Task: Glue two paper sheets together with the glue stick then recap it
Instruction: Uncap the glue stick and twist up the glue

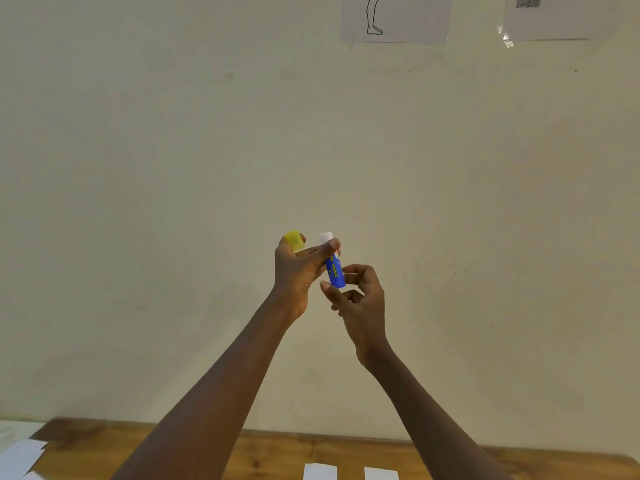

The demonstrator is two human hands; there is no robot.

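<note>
I hold both hands up in front of the wall. My left hand pinches the blue glue stick near its white top, which is uncapped and points up. The yellow cap sits in the same hand, tucked between the fingers to the left of the stick. My right hand is just below, with thumb and fingers curled around the stick's bottom end. Two white paper sheets lie side by side on the wooden table at the bottom edge, only their far ends showing.
More white paper lies at the table's left end. On the beige wall hang a sheet with a drawn leg and a sheet with a QR code.
</note>
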